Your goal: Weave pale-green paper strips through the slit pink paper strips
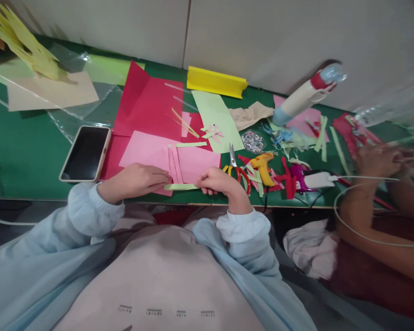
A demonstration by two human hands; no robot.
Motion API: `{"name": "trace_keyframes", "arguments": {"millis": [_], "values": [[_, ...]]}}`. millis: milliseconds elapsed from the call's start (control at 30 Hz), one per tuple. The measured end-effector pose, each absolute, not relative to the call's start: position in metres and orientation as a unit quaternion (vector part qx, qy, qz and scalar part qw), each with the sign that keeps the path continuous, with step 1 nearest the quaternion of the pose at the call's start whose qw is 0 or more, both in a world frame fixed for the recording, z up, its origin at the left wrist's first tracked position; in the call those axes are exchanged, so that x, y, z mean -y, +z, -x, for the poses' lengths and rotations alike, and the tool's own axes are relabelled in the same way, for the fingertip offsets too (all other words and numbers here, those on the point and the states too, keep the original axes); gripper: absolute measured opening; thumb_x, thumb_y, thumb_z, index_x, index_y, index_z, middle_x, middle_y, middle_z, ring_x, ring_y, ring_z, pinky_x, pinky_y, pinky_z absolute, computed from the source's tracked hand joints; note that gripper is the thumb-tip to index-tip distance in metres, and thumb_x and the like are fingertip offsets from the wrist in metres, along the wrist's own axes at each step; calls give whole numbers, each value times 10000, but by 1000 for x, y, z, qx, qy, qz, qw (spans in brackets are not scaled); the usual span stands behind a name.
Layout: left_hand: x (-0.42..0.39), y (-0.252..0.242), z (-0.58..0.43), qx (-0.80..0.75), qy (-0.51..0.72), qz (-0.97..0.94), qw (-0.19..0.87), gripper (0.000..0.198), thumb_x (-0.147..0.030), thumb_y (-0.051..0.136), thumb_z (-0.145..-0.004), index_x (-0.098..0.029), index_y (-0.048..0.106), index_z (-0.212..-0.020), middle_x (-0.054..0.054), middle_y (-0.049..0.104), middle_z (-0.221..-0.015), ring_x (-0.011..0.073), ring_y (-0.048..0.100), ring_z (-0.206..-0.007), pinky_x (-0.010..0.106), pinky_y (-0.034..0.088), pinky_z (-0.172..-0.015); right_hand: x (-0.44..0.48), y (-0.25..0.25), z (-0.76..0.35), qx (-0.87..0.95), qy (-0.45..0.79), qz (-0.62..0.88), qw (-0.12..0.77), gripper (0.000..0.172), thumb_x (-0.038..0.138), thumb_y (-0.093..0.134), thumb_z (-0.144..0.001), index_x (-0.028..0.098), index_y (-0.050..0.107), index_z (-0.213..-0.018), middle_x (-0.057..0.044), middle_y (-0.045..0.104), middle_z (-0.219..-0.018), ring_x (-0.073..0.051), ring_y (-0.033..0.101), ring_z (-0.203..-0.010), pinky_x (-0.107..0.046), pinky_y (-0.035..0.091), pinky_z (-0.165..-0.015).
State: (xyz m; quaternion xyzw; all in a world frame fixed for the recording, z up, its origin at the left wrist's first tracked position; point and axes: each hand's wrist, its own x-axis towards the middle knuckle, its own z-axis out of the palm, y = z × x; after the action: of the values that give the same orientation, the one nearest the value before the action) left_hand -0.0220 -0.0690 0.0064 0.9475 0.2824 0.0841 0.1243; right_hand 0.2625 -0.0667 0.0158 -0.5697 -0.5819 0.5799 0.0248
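A light green paper strip (181,187) runs crosswise near the table's front edge, its right end pinched in my right hand (215,179). My left hand (141,180) has its fingers pressed together beside the strip's left end and the lower ends of some pink paper strips (175,164). What those left fingertips hold, if anything, is hidden. The pink strips lie roughly upright side by side on a pink paper sheet (141,149). Across their upper ends lies another green paper strip (191,144).
Right of my right hand are scissors (232,158), a yellow glue gun (263,168) and paper scraps. A phone (85,154) lies left. Behind are red paper (155,108), a container of small beads (253,141) and a bottle (298,100). A co-worker's hands (376,161) are at far right.
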Motion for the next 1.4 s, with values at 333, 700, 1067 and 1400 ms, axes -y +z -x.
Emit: {"name": "trace_keyframes", "arguments": {"millis": [333, 700, 1067, 1400], "values": [[70, 5, 22, -259, 84, -958, 91, 340, -434, 457, -1021, -241, 696, -1165, 37, 744, -1206, 184, 677, -1133, 253, 526, -815, 67, 25, -269, 606, 610, 509, -28, 208, 198, 679, -819, 134, 642, -624, 41, 591, -459, -47, 485, -376, -159, 366, -394], [73, 1, 18, -228, 102, -968, 8, 256, -335, 484, -1021, -282, 726, -1087, 9, 752, -1159, 166, 687, -1066, 241, 492, -679, 69, 25, -267, 600, 607, 521, -7, 225, 187, 681, -829, 137, 631, -615, 32, 602, -468, -62, 533, -408, -160, 366, -399], [70, 1, 18, -284, 98, -949, 94, 313, -348, 455, -1028, -275, 737, -1143, 14, 764, -1153, 160, 688, -1091, 226, 522, -753, 69, 24, -264, 598, 625, 501, 33, 215, 205, 653, -854, 129, 629, -654, 29, 618, -503, -49, 524, -413, -149, 351, -397], [56, -9, 26, -249, 122, -952, 128, 322, -351, 464, -1011, -311, 782, -1043, 18, 767, -1149, 188, 686, -1086, 259, 523, -758, 63, 21, -267, 535, 717, 437, 90, 269, 341, 753, -770, 121, 625, -682, 38, 590, -481, -28, 453, -376, -121, 319, -365]]}}
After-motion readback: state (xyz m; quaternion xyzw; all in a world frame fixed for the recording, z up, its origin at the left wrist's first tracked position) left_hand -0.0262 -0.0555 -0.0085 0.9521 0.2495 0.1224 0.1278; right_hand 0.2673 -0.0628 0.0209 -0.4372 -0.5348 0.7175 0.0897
